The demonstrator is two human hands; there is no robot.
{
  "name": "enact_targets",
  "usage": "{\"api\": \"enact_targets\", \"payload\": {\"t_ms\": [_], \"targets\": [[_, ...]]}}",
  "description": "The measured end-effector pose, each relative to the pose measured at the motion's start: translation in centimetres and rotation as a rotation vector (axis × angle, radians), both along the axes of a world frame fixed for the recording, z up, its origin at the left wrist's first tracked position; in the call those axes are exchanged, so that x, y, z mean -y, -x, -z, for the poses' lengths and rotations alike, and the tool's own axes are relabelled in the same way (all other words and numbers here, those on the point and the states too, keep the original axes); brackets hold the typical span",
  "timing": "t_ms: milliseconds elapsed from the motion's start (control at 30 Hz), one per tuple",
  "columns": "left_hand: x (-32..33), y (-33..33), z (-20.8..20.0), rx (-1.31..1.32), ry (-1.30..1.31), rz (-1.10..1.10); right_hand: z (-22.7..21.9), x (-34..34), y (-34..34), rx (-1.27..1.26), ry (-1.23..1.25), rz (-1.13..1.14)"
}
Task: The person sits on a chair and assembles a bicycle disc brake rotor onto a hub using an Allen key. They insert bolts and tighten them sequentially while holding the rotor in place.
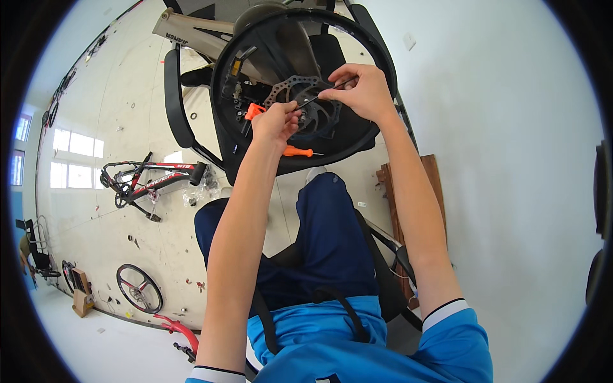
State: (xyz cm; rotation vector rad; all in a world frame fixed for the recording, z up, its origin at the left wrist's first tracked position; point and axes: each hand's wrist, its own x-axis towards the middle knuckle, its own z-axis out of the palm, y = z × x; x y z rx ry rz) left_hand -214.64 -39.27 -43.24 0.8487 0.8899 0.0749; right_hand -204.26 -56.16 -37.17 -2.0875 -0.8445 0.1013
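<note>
My left hand (278, 121) and my right hand (365, 92) are both closed on a thin dark rod (309, 102), which slants up to the right between them. Under it a black wheel rim (388, 57) rests on a black office chair (175, 96). A perforated brake disc (276, 93) shows inside the rim, partly hidden by my fingers. Beside my left wrist lies an orange piece (254, 112), partly covered by my hand. Just below that hand is a screwdriver with an orange handle (295, 151).
A beige bicycle frame (191, 29) leans across the chair's far side. On the floor to the left lie a black and red bicycle frame (156, 182), a spoked wheel (140, 288) and a red fork-like part (182, 330). Brown boards (399, 210) stand by the white wall (504, 191).
</note>
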Motion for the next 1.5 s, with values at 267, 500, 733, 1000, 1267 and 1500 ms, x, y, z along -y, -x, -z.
{"api": "enact_targets", "payload": {"t_ms": [267,500,733,1000,1267,1500], "targets": [[-0.4,-0.3,0.0,0.04,0.312,-0.05,1.8,-3.9,0.9,-0.56,-0.691,0.219],[-0.3,0.3,0.2,0.042,0.414,-0.121,-0.4,-9.2,1.8,-0.081,-0.274,0.056],[0.1,0.5,3.1,0.314,0.399,-0.09,1.0,-14.5,4.6,0.506,0.275,-0.23],[0.3,1.2,8.1,0.593,0.818,-0.067,2.6,-15.0,9.9,0.74,0.694,-0.399],[1.9,3.1,5.3,0.628,0.713,-0.13,4.5,-14.0,8.7,0.49,0.458,-0.383],[2.4,4.5,4.7,0.547,0.395,-0.119,4.0,-14.6,8.5,0.335,0.712,-0.529]]}}
